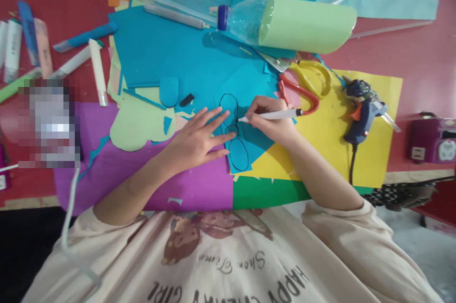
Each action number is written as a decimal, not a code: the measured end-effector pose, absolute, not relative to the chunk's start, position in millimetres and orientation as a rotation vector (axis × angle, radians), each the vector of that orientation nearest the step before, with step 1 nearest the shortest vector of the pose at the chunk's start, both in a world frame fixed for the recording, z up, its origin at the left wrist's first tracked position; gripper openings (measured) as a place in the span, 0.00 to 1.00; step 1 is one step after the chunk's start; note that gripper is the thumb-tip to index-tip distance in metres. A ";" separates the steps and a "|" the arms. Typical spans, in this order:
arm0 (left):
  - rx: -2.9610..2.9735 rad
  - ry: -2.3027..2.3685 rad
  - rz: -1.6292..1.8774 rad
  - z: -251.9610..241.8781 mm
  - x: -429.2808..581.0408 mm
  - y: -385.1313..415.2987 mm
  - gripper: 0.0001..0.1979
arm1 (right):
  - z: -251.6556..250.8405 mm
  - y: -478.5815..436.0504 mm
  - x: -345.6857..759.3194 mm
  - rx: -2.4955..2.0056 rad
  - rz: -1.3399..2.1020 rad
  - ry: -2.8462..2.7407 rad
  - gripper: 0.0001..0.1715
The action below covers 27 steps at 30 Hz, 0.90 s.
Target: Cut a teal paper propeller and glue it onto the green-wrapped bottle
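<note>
My right hand [270,118] grips a white marker [276,115] with a black end, its tip on a piece of blue paper [254,153]. Black outlines on that paper form a small circle with rounded petals above and below. My left hand [203,137] lies flat with fingers spread, touching the paper's left part and covering some of the drawing. A small black marker cap [187,99] rests up and left of my left fingers. Left of it lies a light green paper cutout [131,127] with a wavy edge.
A clear bottle with a blue cap [223,17] and green paper wrap [308,25] lies at the back. Scissors with red and yellow handles [315,77] sit right of my right hand. A glue gun [363,118] rests on yellow paper [320,151]. Several markers [85,37] are scattered left.
</note>
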<state>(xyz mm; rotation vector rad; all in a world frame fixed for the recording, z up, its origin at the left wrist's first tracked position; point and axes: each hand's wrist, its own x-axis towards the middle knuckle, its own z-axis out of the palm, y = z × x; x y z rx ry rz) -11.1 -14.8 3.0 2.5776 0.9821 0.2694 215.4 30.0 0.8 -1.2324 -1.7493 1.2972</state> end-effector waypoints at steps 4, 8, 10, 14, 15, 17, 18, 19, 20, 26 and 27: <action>2.580 0.971 0.257 3.2 -10.5 -15.0 0.18 | -2.2 29.7 213.9 -1.249 1.266 -1.572 0.08; 2.577 0.958 0.326 4.0 -12.0 -12.0 0.19 | -3.5 31.3 214.2 -1.218 1.236 -1.457 0.15; 2.545 1.041 0.376 5.0 -16.5 -7.7 0.19 | -2.9 32.3 214.6 -1.218 1.234 -1.427 0.19; 2.411 1.449 0.490 3.6 -33.5 3.5 0.19 | -1.8 33.1 214.6 -1.174 1.319 -1.353 0.21; 2.395 1.524 0.526 1.6 -38.0 5.9 0.19 | -1.8 33.0 214.5 -1.151 1.352 -1.332 0.21; 2.383 1.620 0.605 -4.4 -45.5 9.4 0.19 | -2.2 32.8 214.2 -1.102 1.448 -1.274 0.21; 2.382 1.652 0.628 -7.7 -48.1 10.5 0.18 | -2.4 32.8 214.2 -1.078 1.511 -1.234 0.21; 2.382 1.685 0.635 -10.9 -49.6 11.4 0.16 | -2.6 32.8 214.3 -1.056 1.582 -1.188 0.21; 2.377 1.722 0.630 -13.5 -50.3 12.1 0.14 | -2.6 33.0 214.5 -1.038 1.657 -1.139 0.22; 2.242 1.785 0.638 -8.3 -39.9 11.5 0.06 | -1.2 34.4 213.5 -1.018 1.904 -0.925 0.21; 2.206 1.729 0.682 -5.0 -36.5 9.8 0.06 | -1.1 34.3 212.7 -1.009 1.910 -0.908 0.19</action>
